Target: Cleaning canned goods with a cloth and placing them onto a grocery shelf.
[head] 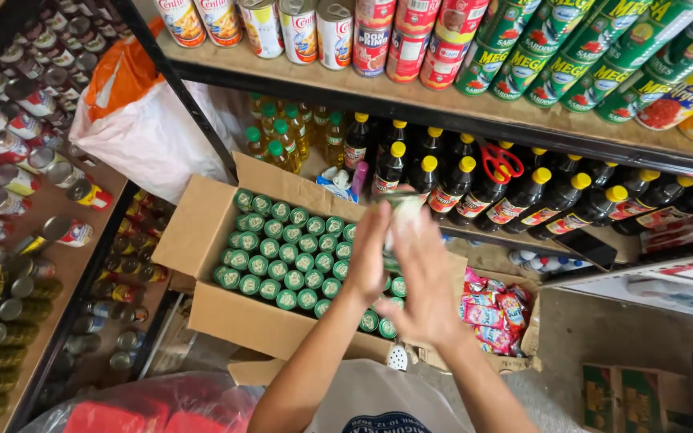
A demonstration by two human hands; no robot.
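Both my hands are raised together over an open cardboard box (pixel 202 232) packed with several green-capped bottles (pixel 282 261). My left hand (pixel 368 250) and my right hand (pixel 425 282) clasp one blurred green-capped bottle (pixel 401 207) between them, just above the box's right end. The bottle is mostly hidden by my fingers. Behind it, on a lower shelf, stand dark sauce bottles with yellow caps (pixel 483 188).
The top shelf (pixel 443 104) carries rows of tins. Red-handled scissors (pixel 500 160) lie on the dark bottles. Oil bottles with green caps (pixel 282 132) stand at the back. A white and orange bag (pixel 134 120) sits left. Pink snack packets (pixel 491 309) fill a box right. More tins line the left racks (pixel 10 200).
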